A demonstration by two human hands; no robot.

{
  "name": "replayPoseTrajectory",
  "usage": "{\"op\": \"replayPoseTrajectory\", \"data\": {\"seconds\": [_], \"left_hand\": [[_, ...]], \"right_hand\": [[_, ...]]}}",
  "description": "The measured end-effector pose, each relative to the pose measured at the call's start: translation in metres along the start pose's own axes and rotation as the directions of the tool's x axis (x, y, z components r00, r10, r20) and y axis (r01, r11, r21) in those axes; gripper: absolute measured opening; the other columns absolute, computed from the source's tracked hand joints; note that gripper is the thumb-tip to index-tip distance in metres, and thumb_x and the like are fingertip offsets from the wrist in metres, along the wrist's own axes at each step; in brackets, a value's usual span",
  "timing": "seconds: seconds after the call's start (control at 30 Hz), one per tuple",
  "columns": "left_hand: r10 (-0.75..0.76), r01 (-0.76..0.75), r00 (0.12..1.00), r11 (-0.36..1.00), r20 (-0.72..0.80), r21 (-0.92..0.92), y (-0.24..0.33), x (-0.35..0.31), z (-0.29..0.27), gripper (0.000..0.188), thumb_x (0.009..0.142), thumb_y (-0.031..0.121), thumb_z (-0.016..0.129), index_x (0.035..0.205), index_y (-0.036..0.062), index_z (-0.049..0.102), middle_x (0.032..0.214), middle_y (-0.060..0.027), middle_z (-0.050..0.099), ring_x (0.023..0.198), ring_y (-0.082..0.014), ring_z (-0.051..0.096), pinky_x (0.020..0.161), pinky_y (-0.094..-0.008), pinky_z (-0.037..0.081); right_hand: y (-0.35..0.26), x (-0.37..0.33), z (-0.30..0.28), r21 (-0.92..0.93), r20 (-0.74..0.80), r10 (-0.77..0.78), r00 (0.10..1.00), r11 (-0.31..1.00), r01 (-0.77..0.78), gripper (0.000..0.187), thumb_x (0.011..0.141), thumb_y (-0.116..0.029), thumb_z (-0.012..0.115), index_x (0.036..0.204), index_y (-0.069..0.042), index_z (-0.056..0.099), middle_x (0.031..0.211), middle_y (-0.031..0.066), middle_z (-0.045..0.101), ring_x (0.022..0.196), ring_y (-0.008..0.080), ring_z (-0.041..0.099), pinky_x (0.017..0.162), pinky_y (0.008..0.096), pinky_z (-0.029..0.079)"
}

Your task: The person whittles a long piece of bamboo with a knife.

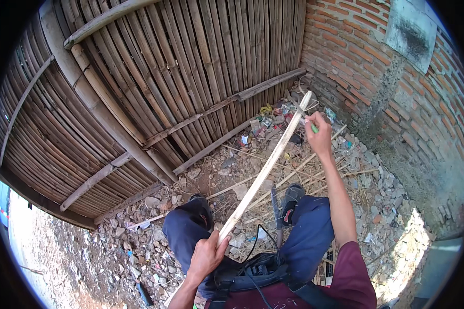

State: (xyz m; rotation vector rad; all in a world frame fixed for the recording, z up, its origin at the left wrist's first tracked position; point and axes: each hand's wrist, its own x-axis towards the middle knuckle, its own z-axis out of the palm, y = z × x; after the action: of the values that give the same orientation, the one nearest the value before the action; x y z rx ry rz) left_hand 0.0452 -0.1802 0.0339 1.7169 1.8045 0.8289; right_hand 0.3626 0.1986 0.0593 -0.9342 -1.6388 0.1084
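Note:
My left hand (207, 257) is wrapped round the near end of a long pale wooden strip (265, 170). The strip slants up and away to the right, between my knees. Near its far end, my right hand (319, 135) grips a knife with a green handle (314, 128). The knife's blade (298, 108) lies across the strip close to its tip. A thin curled shaving (311, 104) shows beside that tip. Part of the knife handle is hidden by my fingers.
Rubble and litter cover the ground (165, 247), with thin split sticks (314, 172) under the strip. A bamboo wall (191, 62) rises ahead and left, a brick wall (397, 103) on the right. A dark bar (276, 206) lies between my feet; a black object (144, 294) lies lower left.

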Motion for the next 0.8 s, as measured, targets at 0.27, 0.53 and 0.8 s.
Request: {"op": "replayPoseTrajectory", "data": {"seconds": [0.27, 0.53, 0.8], "left_hand": [[-0.095, 0.095, 0.994, 0.995, 0.053, 0.001, -0.004, -0.035, -0.016, 0.035, 0.108, 0.025, 0.068, 0.09, -0.0024, 0.057, 0.065, -0.0294, 0.058, 0.068, -0.0534, 0.064, 0.058, -0.0544, 0.047], [-0.162, 0.149, 0.985, 0.971, -0.056, -0.189, -0.035, -0.009, -0.01, 0.035, 0.113, 0.027, 0.061, 0.092, -0.0008, 0.056, 0.063, -0.0149, 0.054, 0.056, -0.0241, 0.051, 0.056, -0.0424, 0.042], [-0.06, 0.387, 0.905, 0.521, 0.42, -0.76, -0.022, 0.038, -0.006, 0.046, 0.119, 0.05, 0.043, 0.089, 0.0155, 0.04, 0.066, 0.0085, 0.033, 0.052, -0.0031, 0.027, 0.045, -0.0235, 0.022]], "right_hand": [[0.154, -0.014, -0.027, -0.115, -0.115, 0.154, 0.981, 0.979, -0.167, 0.018, 0.1, -0.019, 0.069, 0.106, -0.003, 0.069, 0.098, 0.0175, 0.078, 0.089, 0.038, 0.077, 0.081, 0.0403, 0.057], [0.065, -0.033, -0.004, 0.194, 0.049, 0.395, 0.917, 0.897, -0.396, 0.013, 0.102, -0.013, 0.068, 0.107, -0.002, 0.065, 0.102, 0.0126, 0.076, 0.092, 0.0206, 0.075, 0.086, 0.0354, 0.056], [-0.114, -0.074, 0.026, 0.288, 0.338, -0.354, 0.872, 0.921, 0.263, 0.01, 0.096, -0.012, 0.072, 0.104, -0.007, 0.072, 0.077, 0.0058, 0.07, 0.059, 0.0202, 0.069, 0.052, 0.036, 0.052]]}}
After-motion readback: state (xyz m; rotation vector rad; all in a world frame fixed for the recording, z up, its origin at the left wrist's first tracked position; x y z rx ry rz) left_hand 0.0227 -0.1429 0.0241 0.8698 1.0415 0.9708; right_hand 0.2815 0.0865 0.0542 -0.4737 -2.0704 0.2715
